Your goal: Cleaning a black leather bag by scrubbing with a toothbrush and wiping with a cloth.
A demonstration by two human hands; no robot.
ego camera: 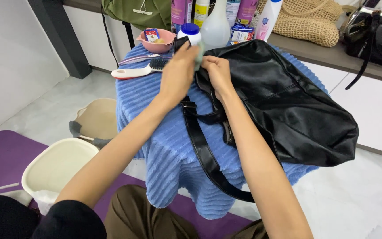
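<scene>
On blue-towelled desk (pixel 164 146): black leather bag (pixel 288 106) laid flat, strap (pixel 204 155) hung over near edge. Left hand (pixel 178 73) closed on pale green cloth (pixel 198 55), pressed at bag's top corner. Right hand (pixel 217 71) clamped on bag edge by zipper; grip detail possibly obscured. Both forearms extended, wrists bent down. Risk: spray bottle (pixel 215 26) and pink bowl (pixel 158 40) close behind, liable to be knocked; strap liable to be snagged.

Blk sleeve (pixel 74 219), brown trousers (pixel 142 212)
</scene>
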